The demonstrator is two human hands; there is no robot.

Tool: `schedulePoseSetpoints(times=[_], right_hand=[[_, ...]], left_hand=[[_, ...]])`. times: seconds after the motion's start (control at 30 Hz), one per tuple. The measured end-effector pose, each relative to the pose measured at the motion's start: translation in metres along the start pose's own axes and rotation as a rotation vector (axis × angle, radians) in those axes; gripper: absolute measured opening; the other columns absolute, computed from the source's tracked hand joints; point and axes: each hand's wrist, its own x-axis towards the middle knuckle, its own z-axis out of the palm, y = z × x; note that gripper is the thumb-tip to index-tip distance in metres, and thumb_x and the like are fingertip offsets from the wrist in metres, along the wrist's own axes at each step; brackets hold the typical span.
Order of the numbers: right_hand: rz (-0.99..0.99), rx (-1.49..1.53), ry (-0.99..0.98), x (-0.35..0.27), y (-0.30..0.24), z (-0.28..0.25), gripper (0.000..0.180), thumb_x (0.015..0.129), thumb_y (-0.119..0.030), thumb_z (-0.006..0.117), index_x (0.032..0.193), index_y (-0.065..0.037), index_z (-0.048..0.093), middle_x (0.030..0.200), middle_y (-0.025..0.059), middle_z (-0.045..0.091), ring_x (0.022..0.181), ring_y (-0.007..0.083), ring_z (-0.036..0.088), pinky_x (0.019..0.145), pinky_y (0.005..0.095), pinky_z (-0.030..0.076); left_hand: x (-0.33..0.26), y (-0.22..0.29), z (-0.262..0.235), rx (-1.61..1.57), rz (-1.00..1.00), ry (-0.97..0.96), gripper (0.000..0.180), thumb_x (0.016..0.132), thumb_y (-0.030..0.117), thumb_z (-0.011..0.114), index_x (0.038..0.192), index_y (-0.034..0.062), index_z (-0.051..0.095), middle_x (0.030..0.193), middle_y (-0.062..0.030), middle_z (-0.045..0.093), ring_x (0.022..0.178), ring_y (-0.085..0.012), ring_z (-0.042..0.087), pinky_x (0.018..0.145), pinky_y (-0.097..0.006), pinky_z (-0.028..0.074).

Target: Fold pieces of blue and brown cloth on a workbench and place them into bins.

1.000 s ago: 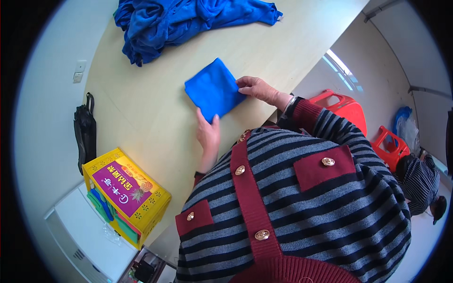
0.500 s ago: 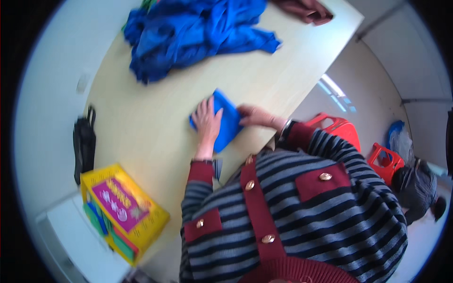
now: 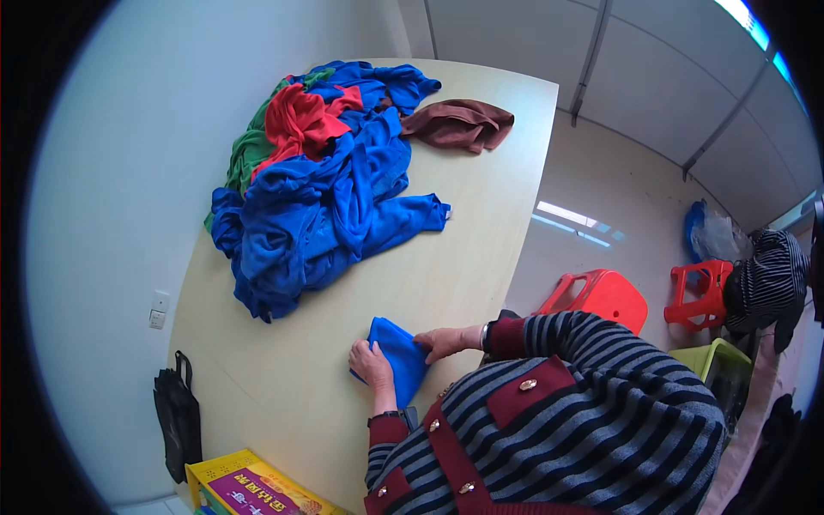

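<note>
A folded blue cloth (image 3: pixel 403 365) lies at the table's near edge, its far corner pointing away from me. My left hand (image 3: pixel 374 367) is closed on its left side, with fingers curled in at the edge. From the right, my right hand (image 3: pixel 444 342) pinches the other side between thumb and fingers. Beyond them is a big heap of crumpled blue cloths (image 3: pixel 318 223). A red cloth (image 3: pixel 300 124) lies on that heap, and a green cloth (image 3: pixel 249 154) shows at its left. To its right rests a brown cloth (image 3: pixel 463 124).
A folded black umbrella (image 3: pixel 177 425) hangs at the table's left edge. A yellow box (image 3: pixel 249 485) stands at the lower left. Red plastic stools (image 3: pixel 614 299) stand on the floor to the right, near a yellow-green bin (image 3: pixel 712 356) and a person in striped clothing (image 3: pixel 766 279).
The view has tilted up, so the whole cloth heap and table's far end now show. My left hand's fingers have gone from spread flat to curled at the cloth's edge.
</note>
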Motion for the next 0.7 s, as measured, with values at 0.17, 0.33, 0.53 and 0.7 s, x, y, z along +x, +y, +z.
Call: schedulePoseSetpoints(times=[0.17, 0.33, 0.53, 0.7], right_hand=[[0.009, -0.101, 0.028, -0.005, -0.002, 0.0, 0.072, 0.08, -0.017, 0.073, 0.143, -0.003, 0.042, 0.134, 0.021, 0.058, 0.123, 0.031, 0.058, 0.105, 0.0398, 0.046], [0.067, -0.063, 0.064, -0.012, 0.004, -0.006, 0.062, 0.081, -0.018, 0.071, 0.137, -0.003, 0.049, 0.129, 0.0197, 0.062, 0.117, 0.0297, 0.061, 0.101, 0.0383, 0.048], [0.168, -0.136, 0.28, -0.005, -0.008, -0.007, 0.054, 0.083, -0.034, 0.072, 0.122, 0.001, 0.06, 0.107, 0.0177, 0.07, 0.096, 0.0283, 0.069, 0.084, 0.0382, 0.055], [0.106, -0.253, 0.118, 0.019, 0.007, 0.011, 0.058, 0.082, -0.041, 0.077, 0.112, 0.005, 0.062, 0.094, 0.0159, 0.07, 0.081, 0.0229, 0.069, 0.07, 0.0342, 0.056]], left_hand=[[0.005, -0.001, 0.006, 0.038, -0.033, 0.003, 0.018, 0.09, 0.021, 0.064, 0.098, 0.0071, 0.054, 0.104, -0.0125, 0.059, 0.102, -0.0334, 0.056, 0.087, -0.048, 0.042], [0.007, 0.005, 0.006, 0.015, -0.057, 0.038, 0.021, 0.09, 0.022, 0.065, 0.102, 0.0078, 0.056, 0.103, -0.0122, 0.061, 0.102, -0.0331, 0.056, 0.087, -0.048, 0.043], [0.0, -0.009, -0.01, 0.006, -0.14, 0.174, 0.039, 0.084, 0.029, 0.074, 0.113, 0.0063, 0.06, 0.101, -0.0157, 0.066, 0.097, -0.0363, 0.061, 0.085, -0.05, 0.047], [-0.009, -0.002, -0.04, -0.062, -0.158, 0.131, 0.039, 0.08, 0.028, 0.076, 0.107, 0.0061, 0.059, 0.096, -0.0163, 0.065, 0.091, -0.0367, 0.061, 0.081, -0.05, 0.046]])
